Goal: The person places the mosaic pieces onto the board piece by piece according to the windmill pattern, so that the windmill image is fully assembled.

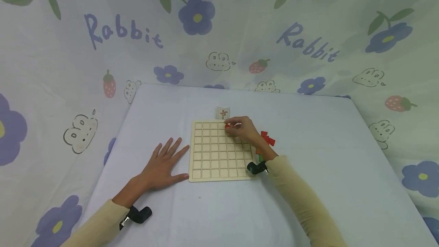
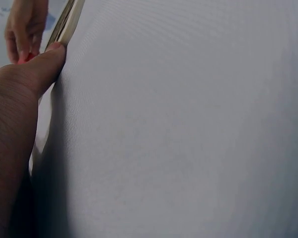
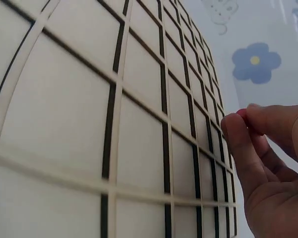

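Observation:
A pale wooden grid board [image 1: 219, 151] with square recesses lies on the white table. Over its far row, my right hand [image 1: 242, 128] pinches a small red tile [image 1: 228, 126] between thumb and fingers. In the right wrist view the red tile [image 3: 242, 113] is mostly covered by the fingertips. My left hand [image 1: 164, 167] lies flat with spread fingers on the cloth, left of the board. In the left wrist view its thumb [image 2: 52, 57] touches the board's edge [image 2: 69, 22].
A small picture card [image 1: 223, 113] with a grid pattern lies just beyond the board. Loose red tiles [image 1: 267, 138] lie to its right, partly behind my right forearm, with orange [image 1: 258, 151] and green pieces [image 1: 261, 158] nearby. Patterned cloth hangs behind the table.

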`<state>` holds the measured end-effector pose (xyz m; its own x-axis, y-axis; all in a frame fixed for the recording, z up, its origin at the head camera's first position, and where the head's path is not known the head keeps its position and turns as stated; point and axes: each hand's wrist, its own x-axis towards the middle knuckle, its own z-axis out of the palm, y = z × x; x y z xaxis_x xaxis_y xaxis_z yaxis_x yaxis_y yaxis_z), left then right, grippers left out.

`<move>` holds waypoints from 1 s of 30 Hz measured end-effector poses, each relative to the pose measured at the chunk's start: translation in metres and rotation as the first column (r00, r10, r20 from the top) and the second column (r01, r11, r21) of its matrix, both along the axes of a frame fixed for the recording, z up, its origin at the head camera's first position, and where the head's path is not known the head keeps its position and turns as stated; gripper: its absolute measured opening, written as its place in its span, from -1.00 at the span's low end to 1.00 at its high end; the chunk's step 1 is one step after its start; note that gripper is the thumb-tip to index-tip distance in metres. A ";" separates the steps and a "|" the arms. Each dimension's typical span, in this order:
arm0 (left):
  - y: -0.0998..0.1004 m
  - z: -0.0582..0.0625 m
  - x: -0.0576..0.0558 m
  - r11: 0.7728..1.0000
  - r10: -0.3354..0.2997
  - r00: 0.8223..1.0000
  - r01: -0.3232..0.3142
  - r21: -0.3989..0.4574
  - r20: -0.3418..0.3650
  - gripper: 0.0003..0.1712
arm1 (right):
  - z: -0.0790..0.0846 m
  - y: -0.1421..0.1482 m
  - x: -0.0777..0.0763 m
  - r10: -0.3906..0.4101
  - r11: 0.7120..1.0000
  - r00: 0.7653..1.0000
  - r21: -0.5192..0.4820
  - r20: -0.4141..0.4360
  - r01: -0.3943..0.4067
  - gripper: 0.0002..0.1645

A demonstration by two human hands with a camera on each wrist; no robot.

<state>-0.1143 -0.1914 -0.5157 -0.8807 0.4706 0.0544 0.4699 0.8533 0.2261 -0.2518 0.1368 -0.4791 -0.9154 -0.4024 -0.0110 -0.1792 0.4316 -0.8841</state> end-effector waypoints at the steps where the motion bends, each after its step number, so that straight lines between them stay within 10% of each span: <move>1: 0.000 0.000 0.000 1.000 -0.001 1.000 0.001 -0.001 -0.001 0.10 | -0.001 -0.003 0.000 -0.007 1.000 1.000 0.016 -0.005 0.007 -0.70; 20: 0.001 -0.003 -0.001 1.000 0.005 1.000 -0.005 -0.005 -0.005 0.09 | -0.007 -0.025 0.006 0.040 0.955 0.960 0.292 -0.277 0.044 -0.84; 30: 0.001 -0.001 0.000 1.000 0.010 1.000 -0.010 0.003 -0.019 0.09 | -0.007 -0.023 0.004 0.085 0.948 0.959 0.318 -0.269 0.005 -0.87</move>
<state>-0.1142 -0.1903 -0.5163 -0.8840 0.4618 0.0727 0.4658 0.8572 0.2197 -0.2480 0.1138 -0.4862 -0.8831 -0.4564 0.1086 -0.4196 0.6649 -0.6180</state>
